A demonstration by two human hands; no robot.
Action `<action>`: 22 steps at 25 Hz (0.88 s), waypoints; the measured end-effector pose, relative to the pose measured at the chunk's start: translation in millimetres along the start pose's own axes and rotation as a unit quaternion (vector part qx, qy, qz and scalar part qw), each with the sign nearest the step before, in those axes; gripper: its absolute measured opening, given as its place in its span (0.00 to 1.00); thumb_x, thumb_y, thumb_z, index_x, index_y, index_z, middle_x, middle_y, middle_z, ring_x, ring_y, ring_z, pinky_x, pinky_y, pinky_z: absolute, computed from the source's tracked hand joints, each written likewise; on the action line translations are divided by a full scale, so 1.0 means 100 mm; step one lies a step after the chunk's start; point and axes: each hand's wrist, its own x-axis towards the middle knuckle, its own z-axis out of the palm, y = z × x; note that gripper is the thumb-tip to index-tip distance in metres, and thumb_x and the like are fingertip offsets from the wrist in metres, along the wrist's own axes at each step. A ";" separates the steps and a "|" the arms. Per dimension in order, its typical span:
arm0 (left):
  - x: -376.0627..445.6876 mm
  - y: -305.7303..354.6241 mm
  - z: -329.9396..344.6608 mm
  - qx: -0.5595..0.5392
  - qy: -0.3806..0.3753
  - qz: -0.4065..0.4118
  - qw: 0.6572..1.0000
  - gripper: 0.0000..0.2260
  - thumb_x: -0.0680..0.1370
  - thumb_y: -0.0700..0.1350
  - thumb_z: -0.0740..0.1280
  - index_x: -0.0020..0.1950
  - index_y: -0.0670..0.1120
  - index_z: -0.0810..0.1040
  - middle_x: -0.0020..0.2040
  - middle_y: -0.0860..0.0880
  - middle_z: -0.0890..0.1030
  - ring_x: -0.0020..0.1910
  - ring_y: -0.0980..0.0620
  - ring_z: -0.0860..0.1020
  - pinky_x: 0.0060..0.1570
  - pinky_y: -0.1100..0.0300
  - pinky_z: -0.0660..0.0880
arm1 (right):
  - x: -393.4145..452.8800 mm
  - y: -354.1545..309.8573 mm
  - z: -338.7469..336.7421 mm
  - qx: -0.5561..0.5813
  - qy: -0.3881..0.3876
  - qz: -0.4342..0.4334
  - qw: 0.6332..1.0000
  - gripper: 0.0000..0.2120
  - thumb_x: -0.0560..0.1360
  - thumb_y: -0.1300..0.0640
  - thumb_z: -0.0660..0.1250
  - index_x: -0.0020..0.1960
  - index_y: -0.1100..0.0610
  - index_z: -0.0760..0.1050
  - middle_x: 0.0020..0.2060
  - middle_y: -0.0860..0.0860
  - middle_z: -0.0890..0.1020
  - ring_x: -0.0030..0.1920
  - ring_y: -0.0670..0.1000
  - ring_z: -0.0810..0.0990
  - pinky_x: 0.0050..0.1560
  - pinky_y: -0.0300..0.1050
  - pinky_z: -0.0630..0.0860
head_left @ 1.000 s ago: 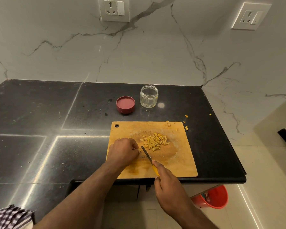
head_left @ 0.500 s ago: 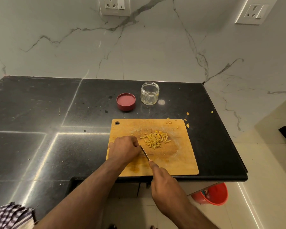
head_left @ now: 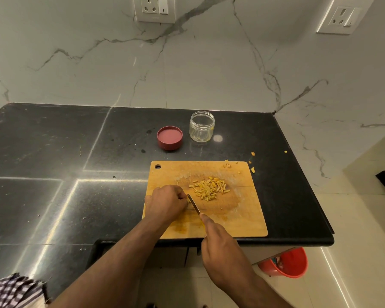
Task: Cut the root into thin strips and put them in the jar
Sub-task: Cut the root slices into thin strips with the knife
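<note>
On the cutting board (head_left: 249,218), left hand (head_left: 165,202) curls over the hidden root, steadying it; right hand (head_left: 220,245) grips the knife (head_left: 193,204), strips (head_left: 209,188) piled clear beside.

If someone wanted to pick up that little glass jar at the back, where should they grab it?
Probably round its side wall, just under the rim. The jar stands upright and open-mouthed on the black counter, so a hand wraps its round body easily. Come from the front or right: the red lid sits close on its left, and the wall is behind.
</note>
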 end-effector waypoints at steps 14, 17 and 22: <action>0.04 -0.01 0.01 -0.004 0.004 -0.016 1.000 0.06 0.77 0.50 0.69 0.39 0.55 0.79 0.39 0.59 0.80 0.45 0.55 0.77 0.57 0.46 0.74 | -0.19 -0.01 -0.05 0.014 -0.003 0.013 1.000 0.25 0.83 0.53 0.51 0.78 0.44 0.49 0.65 0.45 0.70 0.55 0.45 0.74 0.54 0.40 0.73; 0.02 -0.02 0.01 -0.005 0.001 -0.014 1.000 0.06 0.77 0.51 0.68 0.40 0.56 0.80 0.40 0.60 0.81 0.46 0.56 0.77 0.57 0.46 0.75 | -0.10 -0.04 -0.04 0.002 0.000 0.015 1.000 0.25 0.83 0.52 0.51 0.79 0.44 0.49 0.67 0.45 0.70 0.57 0.45 0.74 0.56 0.41 0.73; 0.00 -0.01 0.00 -0.002 0.010 -0.018 1.000 0.06 0.77 0.50 0.67 0.40 0.57 0.80 0.41 0.61 0.81 0.47 0.55 0.78 0.57 0.46 0.74 | 0.02 -0.09 0.00 -0.012 -0.003 0.007 1.000 0.25 0.83 0.54 0.51 0.79 0.47 0.50 0.67 0.47 0.70 0.60 0.46 0.73 0.58 0.40 0.72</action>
